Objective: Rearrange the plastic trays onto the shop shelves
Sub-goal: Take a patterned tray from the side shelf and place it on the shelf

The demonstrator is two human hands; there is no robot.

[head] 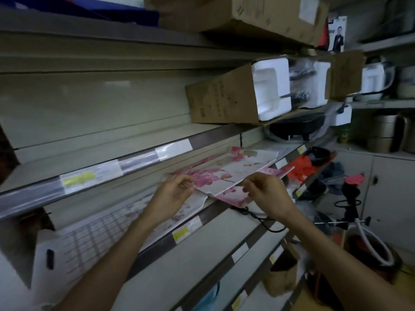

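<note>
A white plastic tray with pink flower print [226, 170] lies tilted over the middle shelf [224, 205]. My left hand [174, 194] pinches its near left edge and my right hand [269, 194] pinches its near right edge. Under it lies a second pink-flowered tray [238, 195], partly hidden. To the left on the same shelf rests a white tray with a grid pattern [94, 239] and a slot handle; my left forearm crosses over it.
The shelf above [89, 176] carries price labels along its front rail and an open cardboard box with white foam [238, 95]. A black cord [262, 218] hangs over the shelf edge. Clothes, a bucket with a hose [370, 245] and cabinets fill the right side.
</note>
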